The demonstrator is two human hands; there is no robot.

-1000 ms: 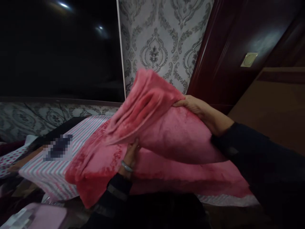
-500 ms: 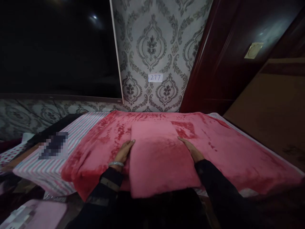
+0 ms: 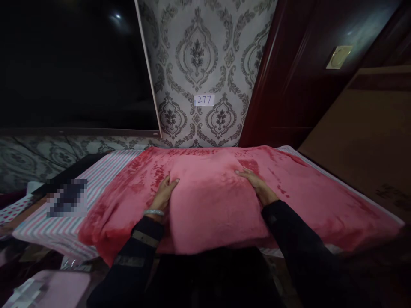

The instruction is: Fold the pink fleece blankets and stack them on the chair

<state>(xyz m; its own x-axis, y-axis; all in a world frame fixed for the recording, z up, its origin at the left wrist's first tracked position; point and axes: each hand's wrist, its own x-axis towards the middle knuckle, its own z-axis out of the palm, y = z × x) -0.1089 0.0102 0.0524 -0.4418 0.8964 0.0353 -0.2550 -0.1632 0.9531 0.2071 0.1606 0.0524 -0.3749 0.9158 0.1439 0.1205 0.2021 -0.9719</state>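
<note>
A folded pink plush blanket [image 3: 215, 209] lies in the middle in front of me, its near edge reaching the table's front. My left hand [image 3: 163, 194] is at its left edge, thumb on top and the other fingers partly hidden along the side. At the right edge, my right hand [image 3: 260, 188] grips it the same way, thumb pointing inward over the pile. Beneath it spreads a wider pink-red plush cloth [image 3: 305, 201] with darker brushed patches.
A striped sheet [image 3: 102, 179] shows under the plush cloth at left, with a blurred-out dark item [image 3: 67, 197] on it. A large dark screen [image 3: 73, 68] hangs behind. At right stands a brown cardboard box [image 3: 362, 132]. A pink padded seat [image 3: 66, 286] sits lower left.
My view has shifted slightly. The near edge of the folded blanket appears a little higher in view, and both hands have slid a bit farther from me along its sides.
</note>
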